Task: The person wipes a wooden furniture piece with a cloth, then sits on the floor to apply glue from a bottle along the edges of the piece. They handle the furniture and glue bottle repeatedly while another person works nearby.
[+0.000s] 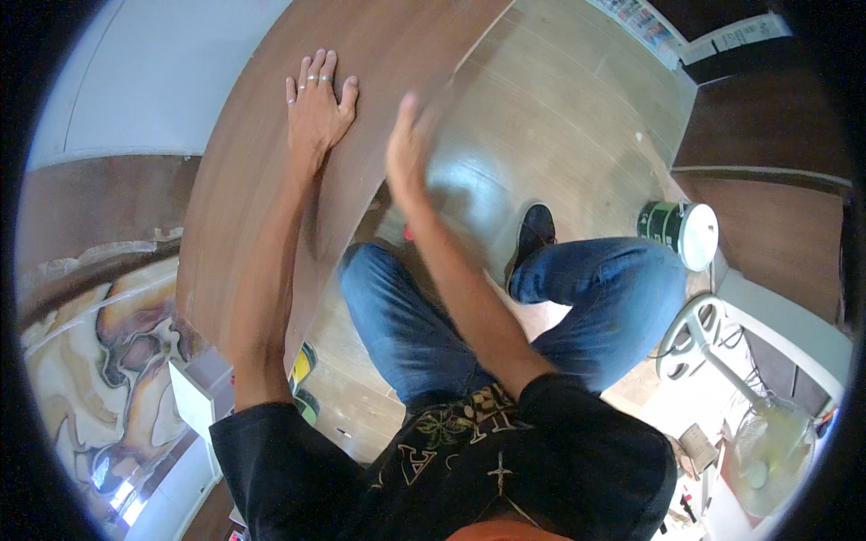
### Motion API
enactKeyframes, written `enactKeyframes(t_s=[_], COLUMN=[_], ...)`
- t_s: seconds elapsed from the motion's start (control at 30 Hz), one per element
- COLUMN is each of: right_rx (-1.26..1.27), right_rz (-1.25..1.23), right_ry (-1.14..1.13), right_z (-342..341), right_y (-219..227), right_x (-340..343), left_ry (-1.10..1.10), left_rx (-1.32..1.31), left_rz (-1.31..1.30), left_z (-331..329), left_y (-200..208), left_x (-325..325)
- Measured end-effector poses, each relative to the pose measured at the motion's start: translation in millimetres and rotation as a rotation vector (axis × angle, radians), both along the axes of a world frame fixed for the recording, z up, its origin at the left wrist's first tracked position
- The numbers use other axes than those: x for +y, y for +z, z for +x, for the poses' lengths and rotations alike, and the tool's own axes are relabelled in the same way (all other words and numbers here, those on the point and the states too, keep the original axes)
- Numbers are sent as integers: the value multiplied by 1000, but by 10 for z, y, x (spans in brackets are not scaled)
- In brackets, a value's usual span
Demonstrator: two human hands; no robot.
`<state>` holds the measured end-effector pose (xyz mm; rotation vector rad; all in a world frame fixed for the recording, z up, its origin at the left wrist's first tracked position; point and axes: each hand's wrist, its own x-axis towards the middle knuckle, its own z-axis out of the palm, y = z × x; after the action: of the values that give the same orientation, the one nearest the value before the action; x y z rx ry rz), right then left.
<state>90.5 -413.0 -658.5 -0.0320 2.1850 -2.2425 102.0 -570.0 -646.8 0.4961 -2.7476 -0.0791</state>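
Note:
A long brown wood-grain panel (244, 194) runs from the top of the view down to the left of my legs. My left hand (317, 113) lies flat on its upper face, fingers stretched forward and thumb out to the side; rings show on some fingers. Close by the panel's right edge is my right hand (415, 144), its thumb pointing up. Motion smears its fingers, so whether it touches the edge or holds anything cannot be told.
Tiled floor (559, 117) lies to the right of the panel. A green bucket with a white lid (696, 236) stands by dark brown boards (767, 207). A white pedestal fan (767, 451) lies at lower right. At left is a swirled marble-look surface (99, 361).

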Motion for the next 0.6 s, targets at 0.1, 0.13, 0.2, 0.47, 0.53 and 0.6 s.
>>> enactKeyframes(t_s=[0.1,0.13,0.2,0.47,0.53,0.6], right_rx=[47,57,60,26,57,73], right_rz=[5,12,34,-15,79,133], right_ry=[-14,-21,-1,0,15,-2], right_z=[-681,-752,-78,-417,-301,-111], right_y=[188,209,73,20,-14,-142], right_x=[103,121,49,67,76,48], left_ry=[-2,-2,0,-1,14,-12], left_rx=[21,13,42,53,33,42], left_rz=[-14,-26,-17,-45,-51,-15], left_z=[-121,-110,-78,-63,-30,-69], left_y=[-36,-50,-91,-141,-144,-124], left_x=[13,25,19,-33,-54,-14])
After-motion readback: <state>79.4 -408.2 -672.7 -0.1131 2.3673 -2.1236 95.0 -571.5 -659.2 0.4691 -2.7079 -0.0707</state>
